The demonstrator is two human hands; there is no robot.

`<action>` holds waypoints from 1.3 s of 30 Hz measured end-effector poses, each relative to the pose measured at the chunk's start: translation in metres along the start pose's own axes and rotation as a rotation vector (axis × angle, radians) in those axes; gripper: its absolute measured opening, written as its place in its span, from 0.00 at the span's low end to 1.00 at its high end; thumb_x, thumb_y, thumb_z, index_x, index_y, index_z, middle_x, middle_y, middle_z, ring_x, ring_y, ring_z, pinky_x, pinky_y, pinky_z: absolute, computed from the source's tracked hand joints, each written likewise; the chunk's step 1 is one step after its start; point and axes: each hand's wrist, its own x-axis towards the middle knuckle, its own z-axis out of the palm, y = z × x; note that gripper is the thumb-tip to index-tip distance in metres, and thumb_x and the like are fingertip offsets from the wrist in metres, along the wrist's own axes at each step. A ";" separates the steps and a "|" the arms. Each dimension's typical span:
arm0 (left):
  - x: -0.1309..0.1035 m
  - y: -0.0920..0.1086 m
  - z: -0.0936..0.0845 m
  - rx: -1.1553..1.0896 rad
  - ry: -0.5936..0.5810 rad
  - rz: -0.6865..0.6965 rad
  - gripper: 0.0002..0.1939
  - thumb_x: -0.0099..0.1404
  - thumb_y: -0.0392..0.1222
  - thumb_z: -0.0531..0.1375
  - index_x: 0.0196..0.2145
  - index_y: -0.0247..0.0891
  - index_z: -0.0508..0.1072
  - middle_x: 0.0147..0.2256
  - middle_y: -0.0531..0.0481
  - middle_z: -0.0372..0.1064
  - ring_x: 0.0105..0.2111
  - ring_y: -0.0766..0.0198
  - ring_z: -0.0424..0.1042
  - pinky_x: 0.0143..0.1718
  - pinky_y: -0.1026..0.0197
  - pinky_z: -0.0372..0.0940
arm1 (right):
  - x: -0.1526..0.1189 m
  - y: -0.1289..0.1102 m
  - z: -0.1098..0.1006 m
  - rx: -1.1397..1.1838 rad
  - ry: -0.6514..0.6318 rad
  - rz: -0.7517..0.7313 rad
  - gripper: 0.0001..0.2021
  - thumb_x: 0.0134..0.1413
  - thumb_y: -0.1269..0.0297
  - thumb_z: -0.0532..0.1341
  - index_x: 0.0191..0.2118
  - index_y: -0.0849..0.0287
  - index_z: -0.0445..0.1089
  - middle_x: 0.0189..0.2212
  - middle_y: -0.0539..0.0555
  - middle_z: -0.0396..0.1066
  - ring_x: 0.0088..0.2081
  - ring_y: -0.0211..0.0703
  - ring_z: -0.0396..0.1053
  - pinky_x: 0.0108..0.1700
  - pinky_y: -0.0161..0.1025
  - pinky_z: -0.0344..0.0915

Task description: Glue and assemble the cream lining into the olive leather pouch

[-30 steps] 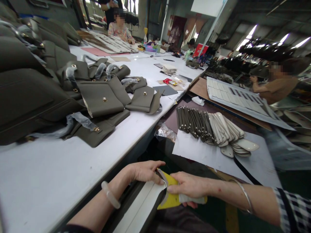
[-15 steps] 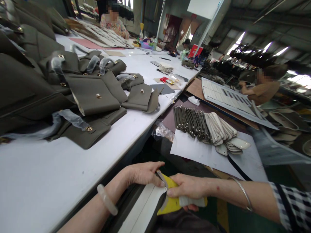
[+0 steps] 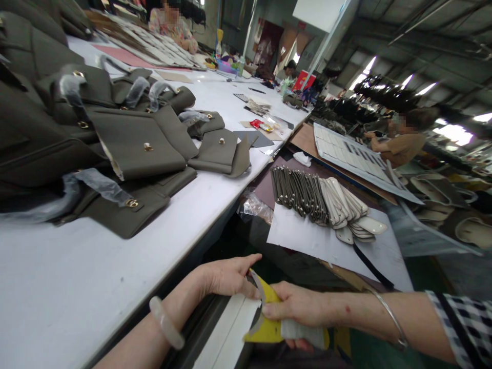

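At the lower middle, my left hand presses its thumb on the end of a white strip, which has a line along its middle and lies along a dark grey-green leather-like piece. Its index finger points out to the right; the other fingers are hidden. My right hand grips a curved yellow sheet with a greyish edge, thumb on top. A pale ribbed band shows under its fingers. The sheet's edge meets the white strip's end beside my left thumb; I cannot tell whether they are joined.
Dark grey-green bags with plastic-wrapped handles are heaped on the white table. To the right, a stack of dark and white straps lies on white paper. People work at the far table end and at right.
The view has shifted slightly. My right hand and the yellow sheet have moved slightly down, and the sheet's top edge is bent more upright. Both hands keep their holds.
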 end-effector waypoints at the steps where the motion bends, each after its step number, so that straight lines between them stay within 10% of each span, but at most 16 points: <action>1: 0.000 0.000 0.000 0.000 0.005 0.005 0.55 0.51 0.43 0.65 0.69 0.32 0.41 0.46 0.44 0.75 0.43 0.53 0.73 0.41 0.60 0.66 | 0.001 0.002 0.001 0.007 0.015 -0.001 0.16 0.60 0.51 0.59 0.39 0.60 0.67 0.15 0.46 0.65 0.10 0.30 0.59 0.14 0.24 0.55; 18: 0.001 -0.009 0.004 -0.189 0.024 0.081 0.61 0.47 0.36 0.65 0.69 0.44 0.31 0.46 0.48 0.67 0.37 0.62 0.68 0.41 0.55 0.62 | 0.022 0.014 0.017 0.172 -0.095 -0.099 0.20 0.60 0.45 0.56 0.38 0.61 0.64 0.15 0.50 0.68 0.10 0.36 0.63 0.15 0.28 0.57; 27: -0.032 -0.010 0.034 -0.121 0.412 0.047 0.35 0.66 0.60 0.54 0.64 0.38 0.56 0.56 0.43 0.66 0.52 0.54 0.67 0.54 0.53 0.61 | 0.035 0.031 0.066 0.285 0.177 -0.037 0.25 0.62 0.42 0.49 0.40 0.63 0.66 0.12 0.52 0.66 0.10 0.37 0.59 0.13 0.28 0.54; 33: -0.059 -0.010 0.058 -0.063 0.621 0.017 0.29 0.70 0.59 0.48 0.60 0.39 0.66 0.60 0.47 0.65 0.60 0.56 0.62 0.65 0.54 0.49 | 0.010 0.059 0.083 0.229 0.128 -0.336 0.34 0.40 0.29 0.63 0.29 0.64 0.72 0.23 0.53 0.69 0.22 0.33 0.63 0.25 0.30 0.60; 39: -0.060 -0.015 0.064 -0.012 0.642 0.021 0.29 0.70 0.58 0.51 0.60 0.37 0.66 0.60 0.45 0.65 0.59 0.56 0.64 0.64 0.54 0.52 | 0.002 0.051 0.050 0.272 0.708 -0.544 0.29 0.52 0.34 0.57 0.29 0.61 0.69 0.19 0.46 0.58 0.21 0.33 0.57 0.26 0.33 0.57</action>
